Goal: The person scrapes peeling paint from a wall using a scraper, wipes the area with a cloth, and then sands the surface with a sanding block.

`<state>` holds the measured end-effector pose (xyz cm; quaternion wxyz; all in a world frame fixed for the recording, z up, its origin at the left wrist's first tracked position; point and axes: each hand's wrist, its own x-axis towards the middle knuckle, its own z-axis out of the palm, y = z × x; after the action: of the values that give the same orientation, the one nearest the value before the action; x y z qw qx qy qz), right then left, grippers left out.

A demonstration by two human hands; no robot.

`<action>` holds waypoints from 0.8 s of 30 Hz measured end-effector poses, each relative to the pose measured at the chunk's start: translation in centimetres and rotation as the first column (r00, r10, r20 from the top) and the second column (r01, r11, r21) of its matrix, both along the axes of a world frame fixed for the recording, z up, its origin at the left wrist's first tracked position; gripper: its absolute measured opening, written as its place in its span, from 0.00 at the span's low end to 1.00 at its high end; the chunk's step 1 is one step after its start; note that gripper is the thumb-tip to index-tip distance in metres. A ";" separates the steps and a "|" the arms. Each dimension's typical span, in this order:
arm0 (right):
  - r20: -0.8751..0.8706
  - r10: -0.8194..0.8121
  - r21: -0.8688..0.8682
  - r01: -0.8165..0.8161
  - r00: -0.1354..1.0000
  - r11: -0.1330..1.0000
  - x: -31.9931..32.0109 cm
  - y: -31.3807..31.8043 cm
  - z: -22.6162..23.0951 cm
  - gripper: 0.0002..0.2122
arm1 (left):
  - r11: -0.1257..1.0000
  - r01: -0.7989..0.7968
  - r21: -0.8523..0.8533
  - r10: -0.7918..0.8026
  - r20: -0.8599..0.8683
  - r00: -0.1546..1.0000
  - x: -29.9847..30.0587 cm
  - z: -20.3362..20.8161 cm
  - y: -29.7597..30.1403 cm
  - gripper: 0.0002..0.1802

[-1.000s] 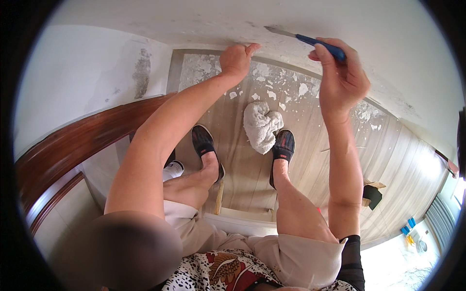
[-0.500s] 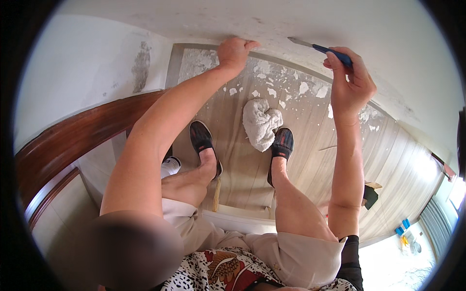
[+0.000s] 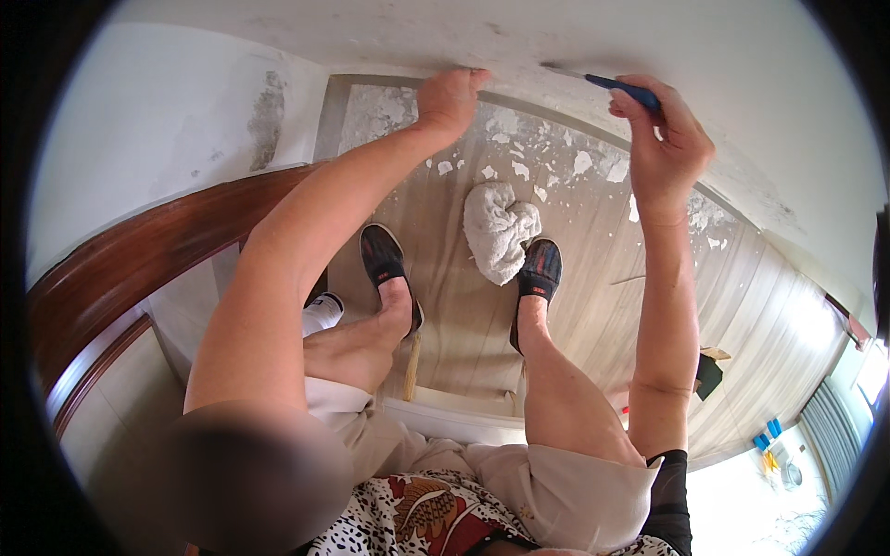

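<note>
At mid-frame, a crumpled white towel (image 3: 501, 233) is lying just beside a dark shoe (image 3: 540, 267). At upper right, the right hand (image 3: 669, 148) is gripping a blue-handled blade tool (image 3: 619, 88), which is pointing left along the wall (image 3: 417, 37). At upper centre, the left hand (image 3: 449, 102) is curling; I cannot tell whether its fingers are holding anything.

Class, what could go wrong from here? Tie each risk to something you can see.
1. The blade in the right hand points toward the left hand; a slip might cut it.
2. The cloth lies by the right shoe and might catch a foot.
3. Loose flakes could slide underfoot.
</note>
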<state>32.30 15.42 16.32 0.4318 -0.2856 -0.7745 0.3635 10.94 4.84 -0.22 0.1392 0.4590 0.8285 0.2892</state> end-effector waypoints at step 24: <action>0.138 0.100 0.253 -0.132 0.985 0.959 -5.9 -2.6 -5.0 0.08 | 0.979 -0.141 -0.148 0.142 -0.002 0.990 -2.3 1.2 -0.7 0.21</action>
<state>26.43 12.85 11.27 0.3948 -0.2024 -0.8562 0.2648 8.63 4.18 0.95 0.1554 0.3860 0.8775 0.2384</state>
